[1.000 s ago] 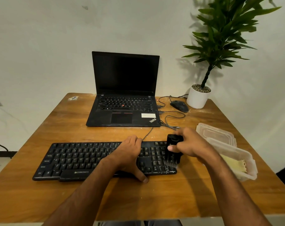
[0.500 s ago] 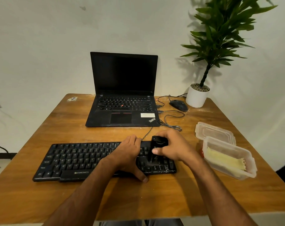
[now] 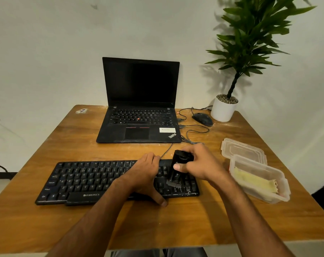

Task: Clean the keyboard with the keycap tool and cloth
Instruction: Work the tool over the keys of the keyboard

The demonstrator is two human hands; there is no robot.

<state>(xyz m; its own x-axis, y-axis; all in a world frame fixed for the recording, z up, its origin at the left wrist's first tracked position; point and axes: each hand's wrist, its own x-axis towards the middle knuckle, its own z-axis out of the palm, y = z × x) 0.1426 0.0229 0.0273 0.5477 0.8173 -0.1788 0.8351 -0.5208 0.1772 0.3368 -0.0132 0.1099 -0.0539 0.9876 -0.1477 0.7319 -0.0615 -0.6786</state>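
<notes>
A black keyboard point(image 3: 79, 182) lies across the near part of the wooden table point(image 3: 64, 141). My left hand point(image 3: 145, 175) rests flat on its right-middle keys, thumb hooked over the front edge. My right hand point(image 3: 198, 164) grips a black keycap tool point(image 3: 177, 169) held upright, its bristled lower end touching the keys at the keyboard's right side. A yellow cloth point(image 3: 254, 180) lies inside a clear plastic box point(image 3: 280, 195) to the right.
An open black laptop point(image 3: 138, 115) stands behind the keyboard. A wired mouse point(image 3: 203, 119) and cables lie beside it, with a white potted plant point(image 3: 224, 110) at the back right. The box's lid point(image 3: 241, 149) rests behind the box.
My right hand has carried the tool leftward from the keyboard's right end over the keys, then a little down toward the front rows. My left hand has stayed in place.
</notes>
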